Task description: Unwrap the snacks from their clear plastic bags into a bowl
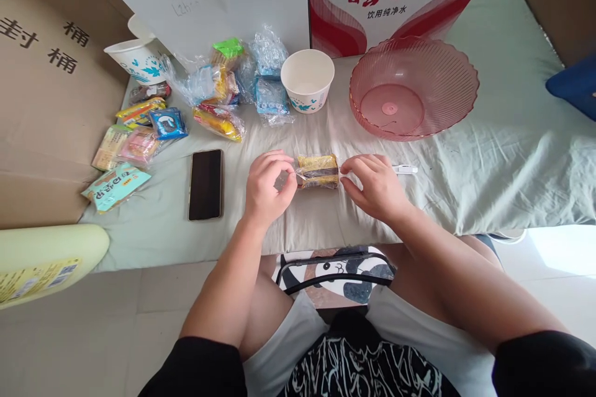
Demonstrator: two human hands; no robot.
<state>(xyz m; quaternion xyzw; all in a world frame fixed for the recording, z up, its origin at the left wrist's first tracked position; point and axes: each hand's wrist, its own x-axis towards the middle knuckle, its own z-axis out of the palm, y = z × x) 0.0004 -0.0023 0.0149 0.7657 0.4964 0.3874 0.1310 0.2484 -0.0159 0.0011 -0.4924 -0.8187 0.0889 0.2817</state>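
Observation:
A small snack in clear wrapping (pixel 318 172), yellow with a dark band across it, lies lengthwise between my two hands on the cloth. My left hand (pixel 270 185) is closed, thumb and fingers pinching the clear film at the snack's left end. At the opposite end, my right hand (pixel 372 186) has its thumb and fingertips curled in against the wrapper's edge. How firmly these right fingertips grip is hard to see. Just beyond my right hand lies a small white object (pixel 406 169), partly hidden by the hand. A black phone (pixel 205 185) rests to the left of my left hand.
Several wrapped snacks (pixel 218 121) lie at the back left, near a paper bowl (pixel 307 77) and a tilted one (pixel 144 62). A pink ribbed basin (pixel 414 90) stands at the back right. Cardboard boxes (pixel 51 99) border the cloth-covered surface (pixel 507 180).

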